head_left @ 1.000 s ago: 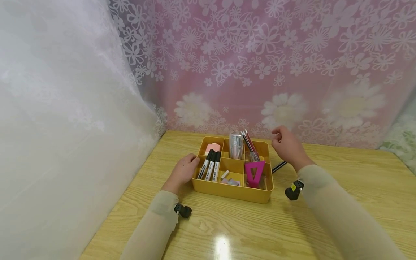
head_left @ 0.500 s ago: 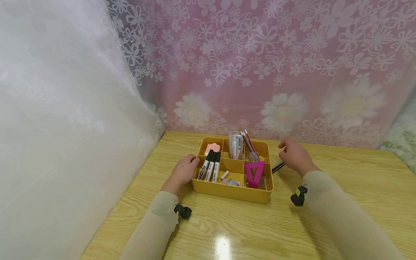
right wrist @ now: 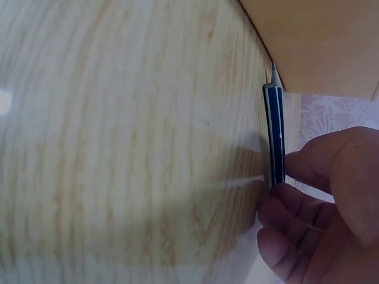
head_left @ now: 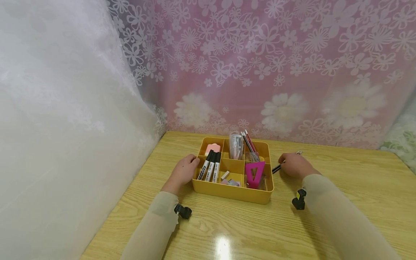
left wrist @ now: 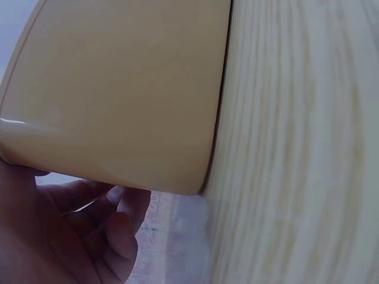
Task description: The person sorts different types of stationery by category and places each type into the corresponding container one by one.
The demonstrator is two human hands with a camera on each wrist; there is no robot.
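A yellow divided organizer tray (head_left: 232,194) sits on the table. My left hand (head_left: 184,169) holds its left side, thumb on the rim; in the left wrist view the other fingers (left wrist: 121,236) curl beside the tray's outer wall (left wrist: 124,89). To the right of the tray, dark pencils (head_left: 276,168) with light stripes lie at a slant on the table. My right hand (head_left: 295,165) pinches them at mid-length, hiding that part in the head view. In the right wrist view, thumb and fingertips meet on the pencils (right wrist: 276,130), whose pointed end lies near the tray's wall.
The tray's compartments hold black-capped markers (head_left: 211,168), a pink item (head_left: 213,148), a clear case (head_left: 236,146), upright pencils (head_left: 248,144), small erasers (head_left: 229,180) and a magenta set square (head_left: 254,174). Behind the wooden table (head_left: 208,227) hangs a flowered curtain (head_left: 247,72).
My right hand has moved from above the tray's back right corner down and to the right, and now takes hold of the pencils. The left hand and tray stay in place.
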